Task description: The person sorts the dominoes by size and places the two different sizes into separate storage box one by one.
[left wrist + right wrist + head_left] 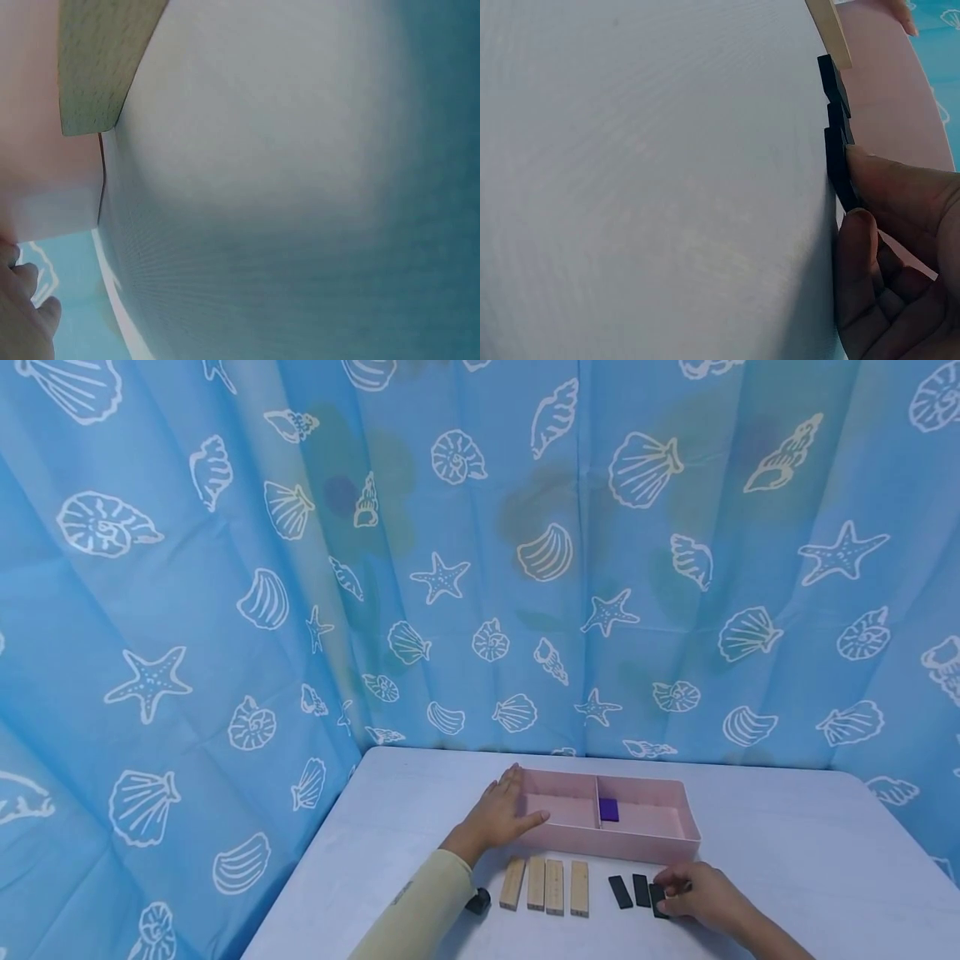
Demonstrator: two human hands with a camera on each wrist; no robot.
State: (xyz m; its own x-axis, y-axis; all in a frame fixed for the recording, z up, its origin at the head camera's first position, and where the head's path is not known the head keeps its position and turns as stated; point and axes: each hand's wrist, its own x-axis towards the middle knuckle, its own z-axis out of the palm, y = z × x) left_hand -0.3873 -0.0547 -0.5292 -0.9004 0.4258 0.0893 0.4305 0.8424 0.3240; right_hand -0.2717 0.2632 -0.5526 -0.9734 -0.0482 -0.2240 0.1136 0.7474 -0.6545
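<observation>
A pink two-compartment box stands on the table. My left hand rests against its left end, fingers stretched along the side and thumb over the front rim. A purple block sits in the right compartment beside the divider. In front of the box, at the right, three small black blocks lie in a row. My right hand pinches the rightmost black block between thumb and fingers; the right wrist view shows the thumb on it. The other two, a middle black block and a left black block, lie beside it.
Several wooden blocks lie in a row before the box, left of the black ones. A black object, partly hidden by the left sleeve, is near the left forearm. Behind the white table hangs a blue shell-print curtain.
</observation>
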